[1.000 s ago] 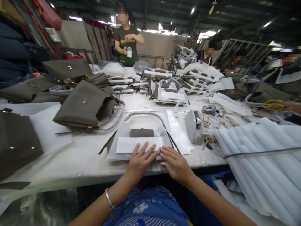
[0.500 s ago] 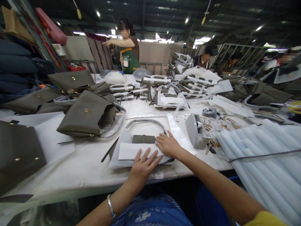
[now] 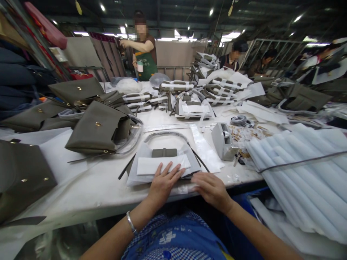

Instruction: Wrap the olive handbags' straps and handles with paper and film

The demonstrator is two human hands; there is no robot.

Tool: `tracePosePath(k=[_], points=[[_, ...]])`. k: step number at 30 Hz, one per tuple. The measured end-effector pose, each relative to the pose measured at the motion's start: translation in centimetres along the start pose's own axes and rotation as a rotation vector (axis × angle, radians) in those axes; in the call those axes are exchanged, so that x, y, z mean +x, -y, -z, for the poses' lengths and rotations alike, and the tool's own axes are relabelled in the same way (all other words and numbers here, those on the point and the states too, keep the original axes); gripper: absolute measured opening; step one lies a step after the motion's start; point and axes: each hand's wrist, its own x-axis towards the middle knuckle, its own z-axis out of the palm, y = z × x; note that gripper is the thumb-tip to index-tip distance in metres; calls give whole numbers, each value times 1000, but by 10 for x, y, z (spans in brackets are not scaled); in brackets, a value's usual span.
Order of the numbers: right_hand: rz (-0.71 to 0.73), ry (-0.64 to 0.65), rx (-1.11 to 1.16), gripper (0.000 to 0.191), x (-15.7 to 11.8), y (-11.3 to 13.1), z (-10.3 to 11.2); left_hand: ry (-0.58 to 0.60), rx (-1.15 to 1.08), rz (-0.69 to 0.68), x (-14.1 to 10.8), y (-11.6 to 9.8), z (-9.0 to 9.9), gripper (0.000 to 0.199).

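A folded olive-grey handbag lies before me, mostly under white wrapping paper (image 3: pixel 132 177), its plastic-wrapped handle (image 3: pixel 165 134) arching behind it. On top are an olive-grey strap piece (image 3: pixel 164 153) and a folded white foam sheet (image 3: pixel 149 166). My left hand (image 3: pixel 165 183) rests flat on the foam's front edge, fingers spread. By the bundle's front right corner, at the table edge, my right hand (image 3: pixel 213 190) has its fingers bent and pressed together; what they hold, if anything, is hidden. Clear tape pieces (image 3: pixel 183 189) stick to the table edge beside it.
Olive-grey handbags (image 3: pixel 94 128) lie to the left, wrapped bundles (image 3: pixel 193 108) at the back. A grey tape dispenser (image 3: pixel 225 142) and a stack of white foam sheets (image 3: pixel 295 173) are on the right. A co-worker (image 3: pixel 145 47) stands across the table holding a cup.
My right hand has moved from the bundle's upper right side down to the table edge. My left hand stays on the foam sheet. A dark strap now shows at the bundle's right side.
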Motion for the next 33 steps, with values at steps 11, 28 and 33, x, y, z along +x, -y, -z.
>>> tracePosePath(k=[11,28,33], points=[[-12,123,18,17,-13,8,-42,43,1,-5,2,1,2,54],[38,129,64,22,-37,21,-22,28,30,-7,1,0,1,53],[50,184,81,19,-32,21,-7,38,36,-7,2,1,1,54]])
